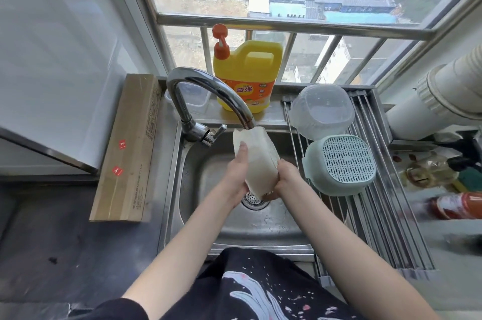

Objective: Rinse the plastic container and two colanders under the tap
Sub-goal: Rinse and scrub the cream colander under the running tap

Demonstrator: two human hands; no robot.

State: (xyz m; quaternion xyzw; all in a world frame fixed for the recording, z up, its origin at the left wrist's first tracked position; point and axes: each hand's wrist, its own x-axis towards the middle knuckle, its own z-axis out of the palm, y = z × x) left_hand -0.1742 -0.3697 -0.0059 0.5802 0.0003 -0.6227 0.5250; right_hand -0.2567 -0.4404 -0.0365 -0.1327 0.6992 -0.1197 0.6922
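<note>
From the head camera, two bare hands meet over one steel sink [198,218], and between them is one translucent white plastic container [257,160], tilted with its open mouth up under the spout of the single chrome tap [208,95]. The left hand [236,173] clasps the container's left side, thumb lying up along its wall. The right hand [284,179] wraps the lower right side, fingers curled under its base. So the container sits squeezed between the two palms, above the drain strainer [254,201] near the middle of the basin.

On the roll-up drying rack [386,205] laid across the sink's right edge I count two upturned pieces. One is a clear plastic bowl [322,109] at the rack's far end. The other is a pale green colander [341,164] just nearer, the two touching or nearly so. Whether the clear one has holes I cannot tell.

On the ledge behind the sink stands one yellow dish-soap jug [247,74] with an orange pump. Beside it, behind the tap's neck, is one small clear tub [193,98]. One long cardboard box [127,147] lies along the counter's left side, bearing two red stickers. At the counter's right edge are one red-labelled bottle [459,205], lying blurred, and one glass oil bottle [427,171] beyond it.
</note>
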